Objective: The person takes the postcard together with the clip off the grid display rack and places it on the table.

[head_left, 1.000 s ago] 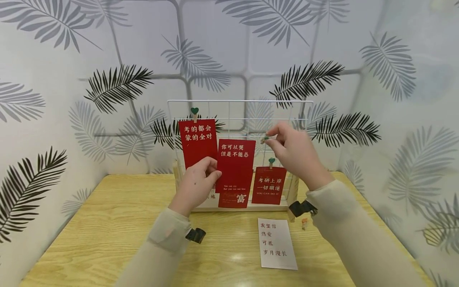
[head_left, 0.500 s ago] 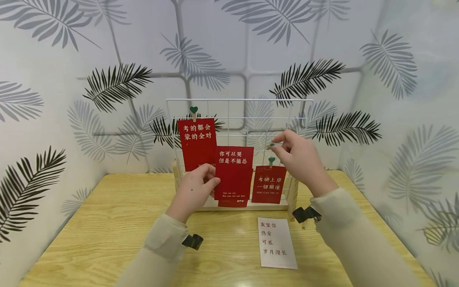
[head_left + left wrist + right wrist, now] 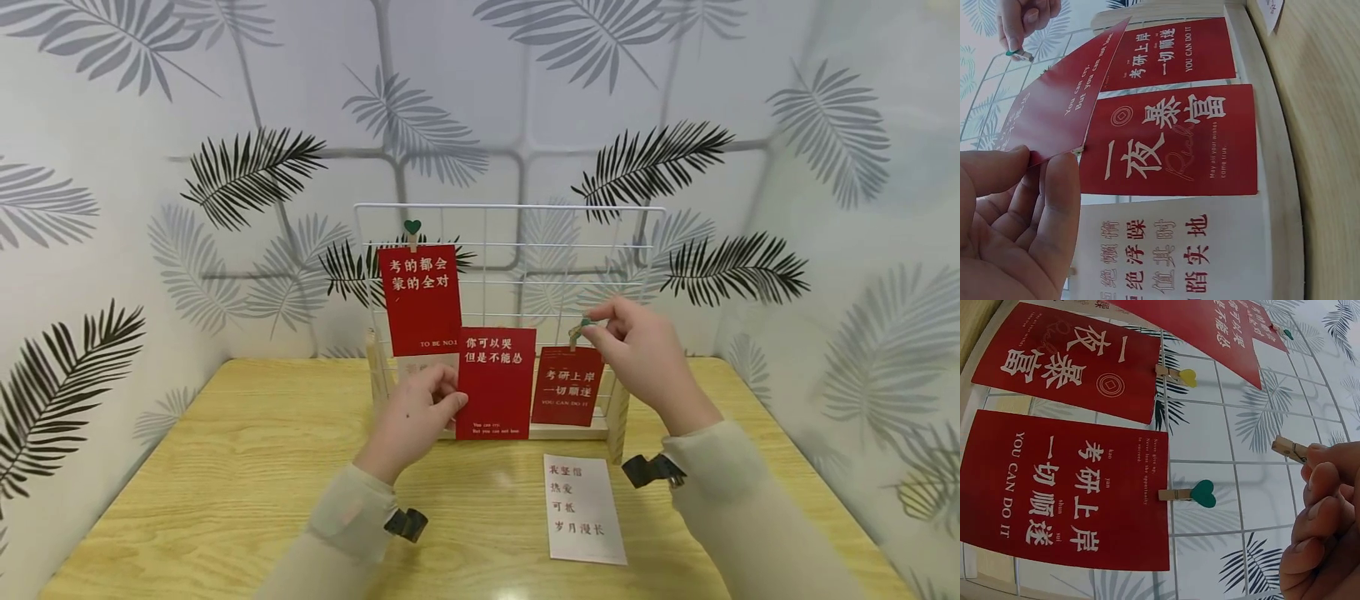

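- Fingers of the left hand (image 3: 416, 414) pinched the red card (image 3: 495, 387) at its eight o'clock edge, before the wire rack (image 3: 510, 206).
- Those of the right hand (image 3: 637, 354) pinched a wooden clip (image 3: 1290, 450), toward the card's two o'clock.
- Positioning seemed in hand; clipping probably called for bringing both together.
- Fingers hid the clip's rear.

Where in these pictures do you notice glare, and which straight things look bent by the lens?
Head view: a pale glare spot on the table at the bottom edge; left wrist view: a soft sheen on the held red card, and the rack's base curves, probably from the lens; right wrist view: the wire grid bows likewise.
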`<move>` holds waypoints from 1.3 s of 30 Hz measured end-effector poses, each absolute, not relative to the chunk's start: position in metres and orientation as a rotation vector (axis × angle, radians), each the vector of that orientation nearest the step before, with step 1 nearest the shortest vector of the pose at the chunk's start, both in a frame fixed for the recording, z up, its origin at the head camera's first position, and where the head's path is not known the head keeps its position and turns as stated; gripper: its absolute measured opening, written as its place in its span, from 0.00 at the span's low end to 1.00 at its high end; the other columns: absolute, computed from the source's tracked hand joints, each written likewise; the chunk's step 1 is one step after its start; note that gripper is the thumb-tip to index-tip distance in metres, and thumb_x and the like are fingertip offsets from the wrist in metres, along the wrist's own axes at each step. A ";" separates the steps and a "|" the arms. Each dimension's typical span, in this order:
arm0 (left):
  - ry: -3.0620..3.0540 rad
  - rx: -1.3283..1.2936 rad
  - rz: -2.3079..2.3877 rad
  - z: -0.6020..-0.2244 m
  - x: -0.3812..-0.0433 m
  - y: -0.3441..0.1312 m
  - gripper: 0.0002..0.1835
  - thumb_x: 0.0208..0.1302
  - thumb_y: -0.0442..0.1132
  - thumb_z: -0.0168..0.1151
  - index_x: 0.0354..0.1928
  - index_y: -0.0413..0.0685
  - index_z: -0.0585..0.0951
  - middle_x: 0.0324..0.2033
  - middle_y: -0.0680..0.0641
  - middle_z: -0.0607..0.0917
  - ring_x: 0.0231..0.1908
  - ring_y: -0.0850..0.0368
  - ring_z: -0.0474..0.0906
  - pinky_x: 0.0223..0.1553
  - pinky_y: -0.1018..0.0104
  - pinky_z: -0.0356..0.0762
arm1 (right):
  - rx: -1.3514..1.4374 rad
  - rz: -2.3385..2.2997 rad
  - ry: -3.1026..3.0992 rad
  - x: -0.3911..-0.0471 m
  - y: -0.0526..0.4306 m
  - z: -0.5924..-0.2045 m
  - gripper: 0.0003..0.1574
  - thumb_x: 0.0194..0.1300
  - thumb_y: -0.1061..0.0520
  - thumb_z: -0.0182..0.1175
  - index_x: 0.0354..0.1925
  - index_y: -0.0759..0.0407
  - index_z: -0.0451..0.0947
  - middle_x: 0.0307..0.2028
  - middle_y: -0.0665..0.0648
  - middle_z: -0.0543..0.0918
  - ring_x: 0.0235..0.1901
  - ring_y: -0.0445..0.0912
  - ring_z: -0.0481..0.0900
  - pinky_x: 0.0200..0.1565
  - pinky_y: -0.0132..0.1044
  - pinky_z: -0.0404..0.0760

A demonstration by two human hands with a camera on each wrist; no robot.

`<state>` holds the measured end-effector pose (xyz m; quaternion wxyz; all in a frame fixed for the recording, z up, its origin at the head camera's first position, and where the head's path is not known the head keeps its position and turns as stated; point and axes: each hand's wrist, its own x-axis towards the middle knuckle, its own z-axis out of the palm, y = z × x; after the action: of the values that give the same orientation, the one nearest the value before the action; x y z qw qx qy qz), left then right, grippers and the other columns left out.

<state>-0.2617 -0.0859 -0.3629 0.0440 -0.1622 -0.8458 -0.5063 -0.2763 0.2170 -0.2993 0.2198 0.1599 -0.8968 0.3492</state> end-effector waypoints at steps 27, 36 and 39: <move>-2.648 -0.600 -1.638 -0.393 -0.254 -0.093 0.04 0.69 0.34 0.65 0.41 0.48 0.79 0.33 0.49 0.82 0.29 0.53 0.83 0.36 0.54 0.85 | 0.325 1.044 -2.515 -0.263 0.251 -0.353 0.15 0.74 0.48 0.61 0.52 0.54 0.81 0.24 0.55 0.79 0.21 0.48 0.70 0.23 0.39 0.69; -2.651 -0.621 -1.701 -0.404 -0.252 -0.094 0.04 0.69 0.32 0.64 0.40 0.46 0.78 0.31 0.48 0.82 0.28 0.52 0.84 0.36 0.50 0.86 | 0.346 1.058 -2.536 -0.260 0.264 -0.364 0.15 0.74 0.49 0.61 0.50 0.58 0.81 0.22 0.53 0.77 0.19 0.46 0.68 0.22 0.38 0.68; -2.661 -0.622 -1.731 -0.407 -0.251 -0.095 0.04 0.69 0.32 0.64 0.40 0.45 0.78 0.32 0.47 0.82 0.27 0.52 0.84 0.35 0.51 0.86 | 0.321 1.065 -2.561 -0.260 0.269 -0.370 0.14 0.74 0.49 0.61 0.49 0.58 0.81 0.22 0.53 0.76 0.19 0.47 0.69 0.21 0.38 0.68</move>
<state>-0.2513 -0.0946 -0.4070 -0.0467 -0.1921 -0.8218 -0.5344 -0.2603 0.2694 -0.3696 0.1739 0.1134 -0.9033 0.3755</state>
